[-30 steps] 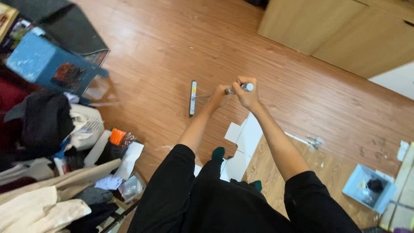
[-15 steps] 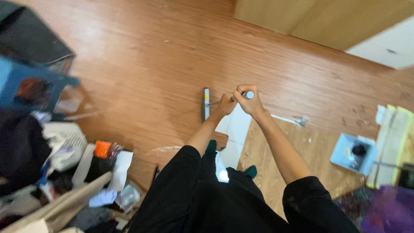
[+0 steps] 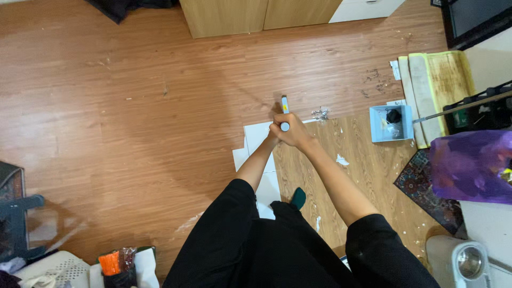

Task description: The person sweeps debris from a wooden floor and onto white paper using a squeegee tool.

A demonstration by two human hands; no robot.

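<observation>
Both hands clasped together around one grey tool handle: right hand wrapped over its end, left hand tucked beneath, likely for steady downward control. Handle poised above white sheets, at pale floor panel edge. Open wooden floor left of handle; blue tray right.

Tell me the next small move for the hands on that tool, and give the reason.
Probably lower the slim grey tool toward the floor at the white sheets. Both hands, right hand and left hand, are clasped together around its handle in front of the body, above the spot where the white sheets meet the light wood panel. Whether its tip touches anything cannot be told.
</observation>
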